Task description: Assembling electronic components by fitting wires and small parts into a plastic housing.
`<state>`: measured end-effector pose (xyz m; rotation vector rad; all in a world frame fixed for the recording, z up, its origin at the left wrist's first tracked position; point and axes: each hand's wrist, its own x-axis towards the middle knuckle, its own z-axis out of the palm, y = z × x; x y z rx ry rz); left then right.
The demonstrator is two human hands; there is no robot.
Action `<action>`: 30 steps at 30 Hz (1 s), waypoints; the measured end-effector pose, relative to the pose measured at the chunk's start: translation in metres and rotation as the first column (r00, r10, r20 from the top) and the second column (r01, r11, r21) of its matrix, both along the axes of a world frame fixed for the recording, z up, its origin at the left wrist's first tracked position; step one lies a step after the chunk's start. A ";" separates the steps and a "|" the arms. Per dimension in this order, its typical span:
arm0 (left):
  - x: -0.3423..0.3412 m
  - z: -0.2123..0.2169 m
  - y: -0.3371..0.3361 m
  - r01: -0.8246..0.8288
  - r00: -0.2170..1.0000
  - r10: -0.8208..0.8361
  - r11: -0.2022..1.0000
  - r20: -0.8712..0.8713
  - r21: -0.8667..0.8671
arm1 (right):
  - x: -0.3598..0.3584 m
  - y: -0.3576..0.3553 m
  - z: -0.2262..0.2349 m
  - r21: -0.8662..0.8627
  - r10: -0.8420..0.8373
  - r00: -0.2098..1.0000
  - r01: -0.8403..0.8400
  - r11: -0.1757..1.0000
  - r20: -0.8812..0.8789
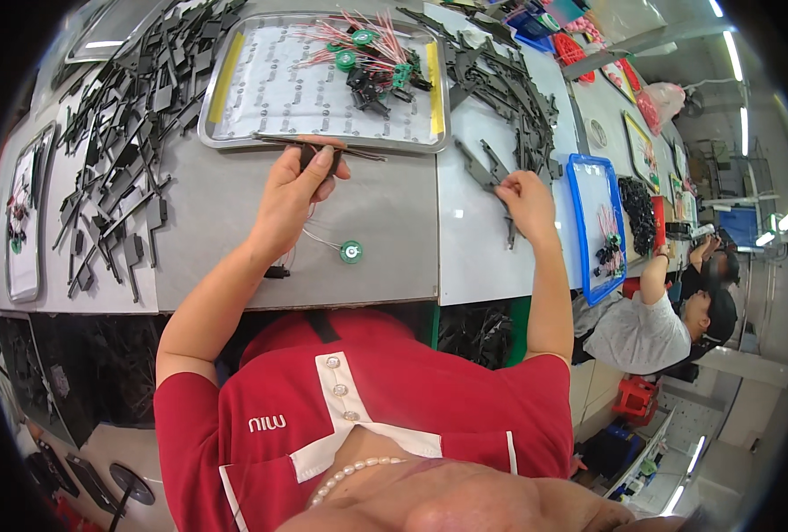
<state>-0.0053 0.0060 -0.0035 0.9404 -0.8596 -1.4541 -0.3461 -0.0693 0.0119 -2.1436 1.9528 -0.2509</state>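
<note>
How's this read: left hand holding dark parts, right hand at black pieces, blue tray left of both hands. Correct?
One error: the blue tray is right of both hands, per the head view. Left hand holding dark parts, right hand at black pieces: unchanged.

Counted on my bench (385, 253): 2 heaps of black parts (168, 97), pieces too tangled to number. 1 large steel tray (323, 143) ahead, at least 2 green discs (345, 60) in it, 1 loose green disc (350, 253) outside. 1 blue tray (577, 173) right. My shirt buttons (341, 390): 3. My hands: 2, left hand (301, 186), right hand (529, 206).
</note>
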 end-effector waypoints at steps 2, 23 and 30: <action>0.003 0.000 0.000 -0.003 1.000 0.003 1.000 -0.005 0.000 | -0.008 -0.005 0.001 0.024 -0.043 0.998 0.042 0.999 0.046; 0.002 -0.008 -0.001 0.020 0.999 -0.022 0.999 0.049 0.035 | 0.012 0.004 0.007 0.040 0.158 0.985 -0.161 0.986 0.070; -0.002 -0.005 0.001 0.026 0.994 -0.027 1.000 0.107 0.010 | -0.001 0.004 0.011 -0.185 0.223 0.944 -0.180 0.966 0.245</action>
